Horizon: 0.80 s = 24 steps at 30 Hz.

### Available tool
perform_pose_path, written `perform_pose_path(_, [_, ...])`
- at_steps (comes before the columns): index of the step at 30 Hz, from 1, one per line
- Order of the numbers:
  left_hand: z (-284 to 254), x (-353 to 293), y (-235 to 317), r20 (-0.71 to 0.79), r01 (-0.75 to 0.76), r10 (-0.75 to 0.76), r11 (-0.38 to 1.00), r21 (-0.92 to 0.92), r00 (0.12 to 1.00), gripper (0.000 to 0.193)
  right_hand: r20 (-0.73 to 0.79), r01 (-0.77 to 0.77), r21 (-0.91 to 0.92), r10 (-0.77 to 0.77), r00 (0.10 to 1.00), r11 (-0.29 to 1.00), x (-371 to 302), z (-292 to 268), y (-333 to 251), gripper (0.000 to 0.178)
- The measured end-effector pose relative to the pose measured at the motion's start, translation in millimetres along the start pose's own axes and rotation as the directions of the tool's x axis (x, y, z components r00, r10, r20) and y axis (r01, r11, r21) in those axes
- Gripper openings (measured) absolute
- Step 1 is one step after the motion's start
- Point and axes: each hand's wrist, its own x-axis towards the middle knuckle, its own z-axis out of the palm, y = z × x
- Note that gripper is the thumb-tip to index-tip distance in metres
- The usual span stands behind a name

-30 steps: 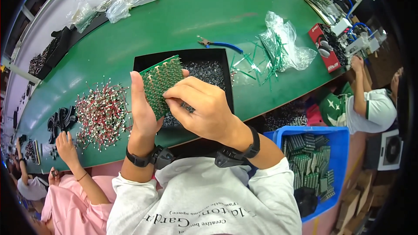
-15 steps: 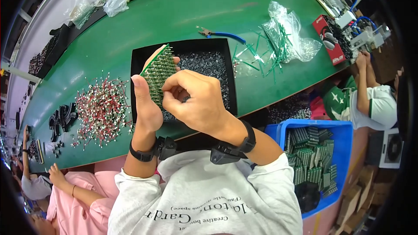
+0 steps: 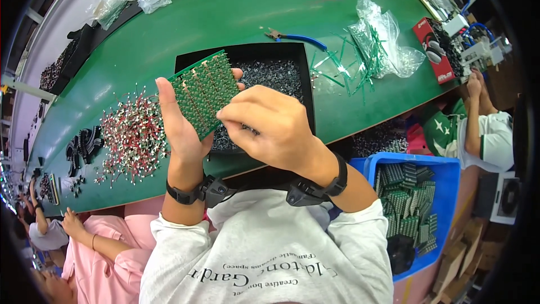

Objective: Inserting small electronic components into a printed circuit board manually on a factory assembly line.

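Note:
My left hand [image 3: 183, 132] grips a green circuit board panel [image 3: 207, 91] by its edges, thumb on the near left side and fingertips showing past the far right side. Its upturned face carries rows of small parts and metal pins. Curled into a pinch, my right hand [image 3: 275, 126] has its fingertips at the panel's lower right edge. Small dark bits show in the gap between its fingers; whether they are held or lie behind cannot be made out. Under both hands is a black tray [image 3: 307, 84] of small black parts [image 3: 275, 76].
Left of the tray lies a heap of red-and-white wired connectors [image 3: 135, 135]. Blue-handled cutters [image 3: 304, 38], green strips [image 3: 332, 70] and a clear plastic bag [image 3: 382, 45] lie beyond. A blue bin [image 3: 450, 191] of board panels stands at right. Co-workers sit on either side.
The panel has turned so its face shows more fully toward me. My right hand has shifted slightly right, still pinched, with its fingertips nearer the panel's lower edge.

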Motion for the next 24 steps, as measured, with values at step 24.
perform_pose_path(24, [-4,-2,-5,0.066,0.221,-0.217,0.974,-0.060,0.974,0.088,0.114,0.113,-0.019,-0.110,0.987,0.993,-1,-8,9,0.020])
